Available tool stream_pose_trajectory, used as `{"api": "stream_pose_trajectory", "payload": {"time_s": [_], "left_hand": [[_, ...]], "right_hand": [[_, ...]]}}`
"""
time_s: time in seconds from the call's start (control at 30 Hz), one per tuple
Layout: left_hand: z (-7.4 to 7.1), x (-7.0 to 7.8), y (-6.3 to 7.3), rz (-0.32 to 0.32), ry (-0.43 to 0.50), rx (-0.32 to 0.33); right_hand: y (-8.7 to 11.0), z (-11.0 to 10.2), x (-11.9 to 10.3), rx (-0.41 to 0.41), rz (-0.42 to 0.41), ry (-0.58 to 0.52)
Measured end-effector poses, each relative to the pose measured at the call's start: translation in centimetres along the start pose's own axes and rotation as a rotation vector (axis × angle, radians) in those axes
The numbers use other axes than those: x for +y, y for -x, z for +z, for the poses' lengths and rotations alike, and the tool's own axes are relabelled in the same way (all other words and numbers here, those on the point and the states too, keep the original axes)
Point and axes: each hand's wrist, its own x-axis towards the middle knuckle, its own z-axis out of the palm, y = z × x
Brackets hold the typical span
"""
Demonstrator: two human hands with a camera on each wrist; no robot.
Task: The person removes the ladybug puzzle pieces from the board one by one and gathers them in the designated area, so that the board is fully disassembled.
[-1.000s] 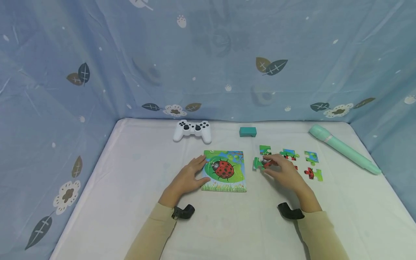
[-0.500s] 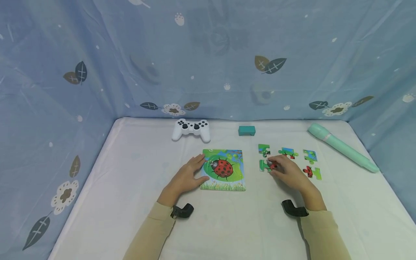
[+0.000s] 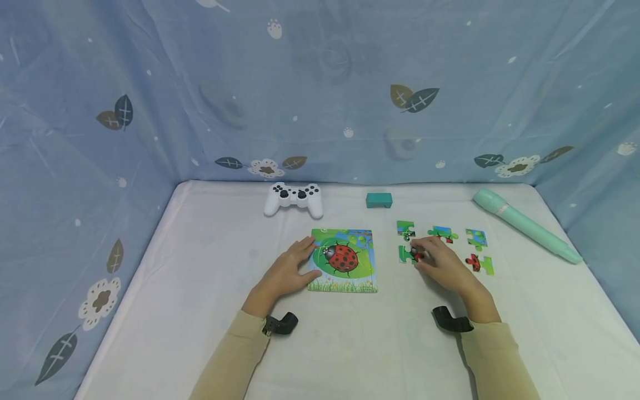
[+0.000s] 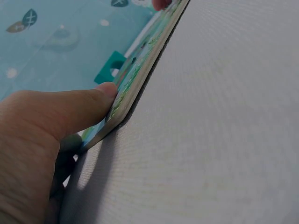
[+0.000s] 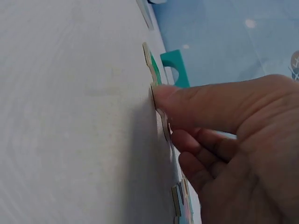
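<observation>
My left hand (image 3: 285, 273) rests at the left side of a square ladybird picture board (image 3: 352, 258). In the left wrist view the thumb (image 4: 96, 105) presses the board's corner, and the other fingers are mostly hidden behind it. Farther right, my right hand (image 3: 445, 266) pinches a green ladybird puzzle piece (image 3: 404, 254) low over the cloth, partly covered by the fingertips. Just above it lies a puzzle piece with blue and green print (image 3: 405, 228).
Several loose pieces lie around the right hand, among them a blue-topped one (image 3: 442, 232), a leafy one (image 3: 476, 238) and a red-green one (image 3: 481, 264). Toward the back are a white game controller (image 3: 294, 200), a teal block (image 3: 379, 200) and a mint-green folded umbrella-like stick (image 3: 527, 226).
My right hand has shifted slightly right with the pinched puzzle piece, bringing it under the blue and green piece. Over the last half second it barely moves. My left hand stays on the board.
</observation>
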Motion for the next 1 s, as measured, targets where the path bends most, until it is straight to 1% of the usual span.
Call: {"api": "stream_pose_trajectory", "payload": {"time_s": [0.17,0.3,0.37,0.53,0.63,0.73,0.83,0.93,1.0], "left_hand": [[0.0,0.1,0.1,0.012,0.007,0.011],[-0.1,0.1,0.1,0.027,0.019,0.03],[0.0,0.0,0.2,0.048,0.027,0.052],[0.1,-0.1,0.2,0.122,0.038,0.135],[0.3,0.1,0.1,0.143,0.026,0.158],[0.3,0.7,0.1,0.143,0.026,0.152],[0.5,1.5,0.1,0.156,0.046,0.123],[0.8,2.5,0.0,0.191,0.045,0.091],[1.1,3.2,0.0,0.232,0.029,0.073]], "right_hand": [[0.0,0.1,-0.6,0.022,0.01,-0.041],[-0.1,0.4,-1.6,0.005,0.003,-0.076],[-0.3,0.7,-2.2,-0.006,-0.002,-0.08],[-0.7,1.8,-3.7,-0.037,-0.051,-0.088],[-0.9,2.5,-4.7,-0.062,-0.083,-0.114],[-1.0,3.1,-5.5,-0.086,-0.116,-0.146],[-1.2,3.7,-6.3,-0.101,-0.156,-0.167],[-1.4,4.4,-6.9,-0.103,-0.181,-0.161],[-1.6,4.8,-7.2,-0.104,-0.188,-0.138]]}}
